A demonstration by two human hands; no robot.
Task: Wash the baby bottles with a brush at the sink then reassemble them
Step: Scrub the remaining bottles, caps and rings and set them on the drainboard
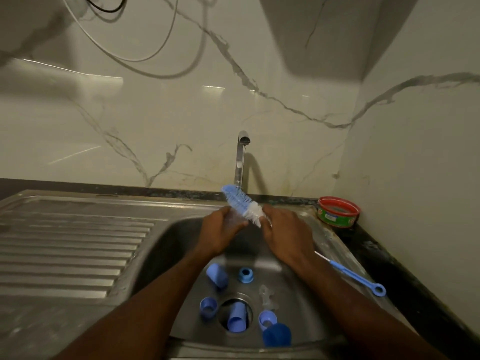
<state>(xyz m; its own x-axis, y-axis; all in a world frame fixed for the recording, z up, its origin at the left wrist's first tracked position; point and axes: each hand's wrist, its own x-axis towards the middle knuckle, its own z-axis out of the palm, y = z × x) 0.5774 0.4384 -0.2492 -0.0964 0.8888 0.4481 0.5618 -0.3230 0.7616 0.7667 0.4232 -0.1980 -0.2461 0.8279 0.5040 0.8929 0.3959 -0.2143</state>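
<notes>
Over the sink (166,245), the left hand (220,229) grips a clear baby bottle (235,219); its outline is faint. The right hand (283,227) is clamped on the handle of the bottle brush (242,203). The brush's long axis runs up-left from the right hand, its bristles just beside the bottle, apparently outside it. Blue caps and collars (217,275) lie in the basin below. A thin teat brush (355,276) rests on the rim, right. A red tub (337,211) stands on the counter (384,255). Nothing obstructs.
</notes>
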